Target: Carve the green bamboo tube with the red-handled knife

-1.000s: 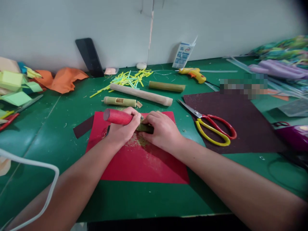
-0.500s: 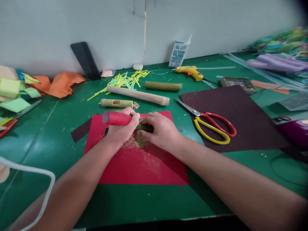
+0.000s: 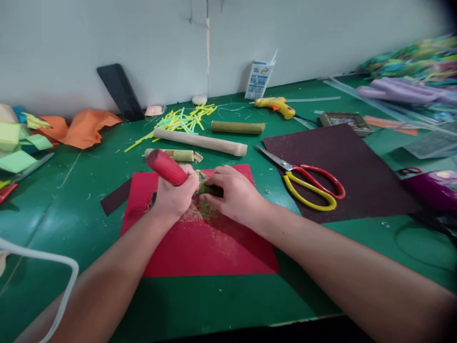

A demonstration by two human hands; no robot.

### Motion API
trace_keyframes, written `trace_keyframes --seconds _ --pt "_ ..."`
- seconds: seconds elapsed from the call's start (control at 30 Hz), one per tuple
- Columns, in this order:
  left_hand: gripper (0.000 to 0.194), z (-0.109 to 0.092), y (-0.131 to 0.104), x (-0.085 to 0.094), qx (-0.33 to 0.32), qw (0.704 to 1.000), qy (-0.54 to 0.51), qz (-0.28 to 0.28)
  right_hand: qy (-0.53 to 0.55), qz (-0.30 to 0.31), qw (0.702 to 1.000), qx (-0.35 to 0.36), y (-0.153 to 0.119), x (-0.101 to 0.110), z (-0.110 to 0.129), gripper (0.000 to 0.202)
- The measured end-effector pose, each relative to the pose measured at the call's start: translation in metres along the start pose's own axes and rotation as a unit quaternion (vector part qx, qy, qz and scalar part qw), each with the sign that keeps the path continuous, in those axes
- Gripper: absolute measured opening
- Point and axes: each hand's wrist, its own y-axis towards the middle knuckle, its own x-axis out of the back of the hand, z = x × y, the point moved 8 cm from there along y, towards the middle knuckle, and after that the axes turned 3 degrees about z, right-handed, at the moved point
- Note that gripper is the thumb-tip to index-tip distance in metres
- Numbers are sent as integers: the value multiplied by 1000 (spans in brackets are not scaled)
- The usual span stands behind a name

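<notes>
My left hand (image 3: 178, 193) is closed round the thick red handle (image 3: 167, 167) of a tool, its butt end tilted up to the left; the working end is hidden by my fingers. My right hand (image 3: 233, 193) grips a short green bamboo tube (image 3: 211, 190), pressing it down with thumb and fingers, and the two hands almost meet. Under them lies a red sheet (image 3: 210, 250), scattered with pale bamboo shavings (image 3: 203, 212). Just behind my left hand rests another bamboo tube (image 3: 183, 155) with a cut-out opening, a small loose chip (image 3: 198, 157) beside it.
Red-and-yellow-handled scissors (image 3: 314, 186) lie on a dark brown sheet (image 3: 367, 176) to the right. Further back are a pale wooden stick (image 3: 200, 141), a bamboo tube (image 3: 237, 127), yellow-green strips (image 3: 178, 119), a yellow glue gun (image 3: 278, 105) and a leaning phone (image 3: 121, 93). A white cable (image 3: 46, 257) crosses at left.
The red handle has swung from nearly level to a steeper tilt, its butt end higher. My right hand still holds the bamboo tube. The whole view has shifted slightly.
</notes>
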Motion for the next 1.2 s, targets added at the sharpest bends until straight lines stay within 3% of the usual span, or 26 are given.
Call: trace_keyframes --seconds 0.1,0.23,0.43,0.57,0.7,0.83,0.97,1.2 --pt "21 5 0 4 25 999 -15 -27 -19 -7 1000 13 0 0 1 12" --pt "25 1 -1 -3 34 998 -35 31 -50 2 998 44 -1 1 5 13" --pt "33 -11 -4 4 41 996 -60 57 -65 28 994 88 1 1 11 18" --pt "28 -7 -11 7 29 995 -42 91 -67 27 993 91 2 1 12 21" --pt "22 -2 -13 8 11 997 -19 78 -48 -34 996 71 0 13 10 24" --pt "34 -5 -10 8 2 998 -32 58 -33 -131 986 98 -8 28 17 33" --pt "41 -8 -10 1 9 995 -45 91 14 -133 982 135 -13 22 29 34" --pt "44 -21 -10 -6 -33 989 -2 142 79 -149 979 116 -10 11 34 35"
